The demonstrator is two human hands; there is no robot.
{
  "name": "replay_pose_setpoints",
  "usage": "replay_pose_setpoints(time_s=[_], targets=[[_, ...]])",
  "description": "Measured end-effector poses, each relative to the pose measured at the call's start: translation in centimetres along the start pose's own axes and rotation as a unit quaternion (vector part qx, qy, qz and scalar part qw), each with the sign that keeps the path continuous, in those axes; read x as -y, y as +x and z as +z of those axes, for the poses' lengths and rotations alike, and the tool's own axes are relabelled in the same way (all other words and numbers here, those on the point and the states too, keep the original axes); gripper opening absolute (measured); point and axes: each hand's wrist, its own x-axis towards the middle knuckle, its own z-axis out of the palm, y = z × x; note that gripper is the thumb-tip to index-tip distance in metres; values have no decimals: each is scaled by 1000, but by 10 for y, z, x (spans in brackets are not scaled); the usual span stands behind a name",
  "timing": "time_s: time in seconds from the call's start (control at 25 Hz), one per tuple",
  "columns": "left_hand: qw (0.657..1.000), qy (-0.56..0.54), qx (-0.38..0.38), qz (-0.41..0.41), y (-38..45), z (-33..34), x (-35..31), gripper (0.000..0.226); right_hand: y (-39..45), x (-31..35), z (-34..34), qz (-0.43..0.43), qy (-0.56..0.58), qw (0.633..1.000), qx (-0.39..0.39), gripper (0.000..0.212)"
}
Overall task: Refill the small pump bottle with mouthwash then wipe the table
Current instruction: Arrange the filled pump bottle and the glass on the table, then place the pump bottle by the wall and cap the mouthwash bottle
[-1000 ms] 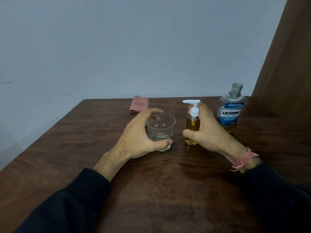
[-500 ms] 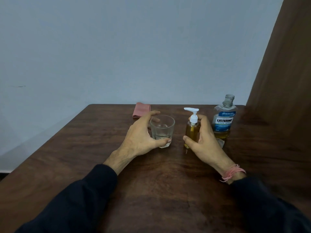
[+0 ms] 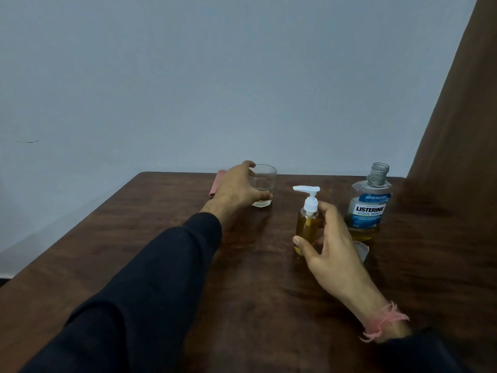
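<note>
Dark brown wood forms the table (image 3: 150, 238), which fills the lower half of the frame below a pale blue-grey wall. At centre right stands the pump bottle (image 3: 307, 224), upright, its white pump head fitted and its clear body filled with amber liquid. The right hand (image 3: 329, 249) is loosely curled around the bottle's right side; the thumb tip lies near the base and the fingers sit behind the body, spread rather than clamped, and whether they touch it cannot be told. A pink thread band circles that wrist. Right of the bottle, at the far edge, stands the mouthwash bottle (image 3: 368, 208), uncapped, blue-labelled, with a low level of yellow liquid. Its clear cap (image 3: 361, 250) lies on the table just in front, partly hidden by the right hand. At upper centre, the left hand (image 3: 238, 188) grips the glass (image 3: 262, 184), fingers wrapped around its left side. A pink cloth (image 3: 215, 184) lies folded behind this hand, mostly hidden. Both sleeves are dark.
</note>
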Motion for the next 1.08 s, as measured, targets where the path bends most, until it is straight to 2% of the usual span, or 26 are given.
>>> replay_pose_setpoints(time_s=[0.32, 0.6, 0.84, 0.92, 1.0, 1.04, 1.08], targets=[[1000, -11, 12, -26, 62, 21, 3, 110, 0, -1, 3, 12, 0, 1000, -13, 72], [999, 22, 8, -41, 92, 33, 11, 115, 2, 0, 6, 26, -16, 999, -12, 78], [992, -94, 6, -84, 74, 33, 7, 144, 7, 3, 14, 44, -35, 998, -19, 72], [993, -85, -46, -71, 50, 27, 0, 129, 13, 6, 19, 50, -65, 996, -27, 71], [991, -101, -92, 1, 16, 24, -1, 81, 26, 10, 22, 66, -107, 992, -28, 71], [988, -134, -77, 23, -2, 23, -1, 54, 34, 13, 23, 79, -122, 989, -26, 71], [985, -165, -33, 33, -20, 23, -1, 39, 44, 15, 25, 95, -132, 986, -22, 69]])
